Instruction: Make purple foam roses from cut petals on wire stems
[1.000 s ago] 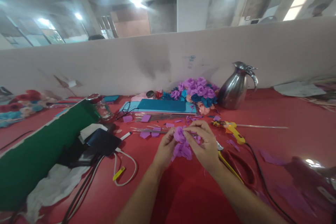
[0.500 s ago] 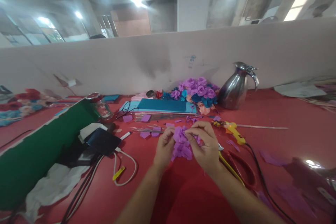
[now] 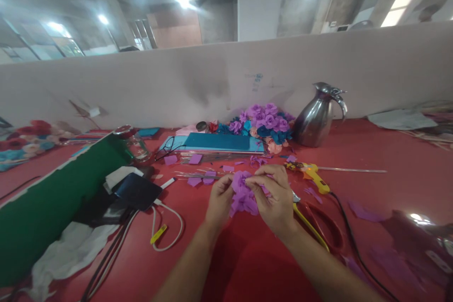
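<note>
Between my hands is a purple paper flower (image 3: 240,182), held just above the red table (image 3: 247,255). My left hand (image 3: 220,198) pinches its left edge. From the right, my right hand (image 3: 272,196) closes thumb and fingertips on the flower's upper petals. More purple petals (image 3: 245,204) lie or hang directly below the flower; whether they are joined to it I cannot tell. Purple paper squares (image 3: 195,159) and scraps lie beyond my hands. A yellow glue gun (image 3: 316,178) rests to the right, near red-handled scissors (image 3: 327,229).
A steel jug (image 3: 316,115) stands at the back right beside a heap of paper flowers (image 3: 265,122). Blue paper sheets (image 3: 217,141) lie behind my hands. On the left are a green board (image 3: 63,198), a glass jar (image 3: 132,144), a black device (image 3: 138,192) and cables.
The view has shifted slightly. My right fingers have moved a little over the flower's petals, and both hands keep their hold.
</note>
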A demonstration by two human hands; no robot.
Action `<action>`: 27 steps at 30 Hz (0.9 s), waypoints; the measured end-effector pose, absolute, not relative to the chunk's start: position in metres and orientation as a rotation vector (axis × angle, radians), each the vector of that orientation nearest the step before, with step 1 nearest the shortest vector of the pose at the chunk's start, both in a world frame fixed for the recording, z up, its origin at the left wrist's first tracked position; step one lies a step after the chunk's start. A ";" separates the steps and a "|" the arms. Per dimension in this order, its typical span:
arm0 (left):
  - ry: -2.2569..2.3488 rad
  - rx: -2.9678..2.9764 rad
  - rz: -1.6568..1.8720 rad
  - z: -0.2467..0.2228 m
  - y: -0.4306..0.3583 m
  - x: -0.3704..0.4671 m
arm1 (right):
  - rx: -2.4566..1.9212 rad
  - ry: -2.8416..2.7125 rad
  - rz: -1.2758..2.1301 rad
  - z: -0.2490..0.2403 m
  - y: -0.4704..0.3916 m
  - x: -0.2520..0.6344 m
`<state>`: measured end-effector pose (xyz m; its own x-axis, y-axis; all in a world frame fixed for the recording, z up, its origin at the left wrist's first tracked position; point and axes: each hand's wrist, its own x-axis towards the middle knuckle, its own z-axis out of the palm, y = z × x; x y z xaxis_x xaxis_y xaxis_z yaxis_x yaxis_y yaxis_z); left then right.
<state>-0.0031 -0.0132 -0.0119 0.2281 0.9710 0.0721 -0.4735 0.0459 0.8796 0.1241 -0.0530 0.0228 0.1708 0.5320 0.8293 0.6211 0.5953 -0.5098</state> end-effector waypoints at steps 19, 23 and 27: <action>0.453 0.607 1.160 -0.001 -0.012 -0.011 | -1.012 -1.376 0.107 0.019 -0.055 0.120; 0.533 0.588 1.221 -0.004 -0.012 -0.009 | -0.988 -1.396 0.129 0.021 -0.055 0.119; 0.604 0.696 1.309 -0.009 -0.008 -0.010 | -0.986 -1.381 0.166 0.021 -0.054 0.119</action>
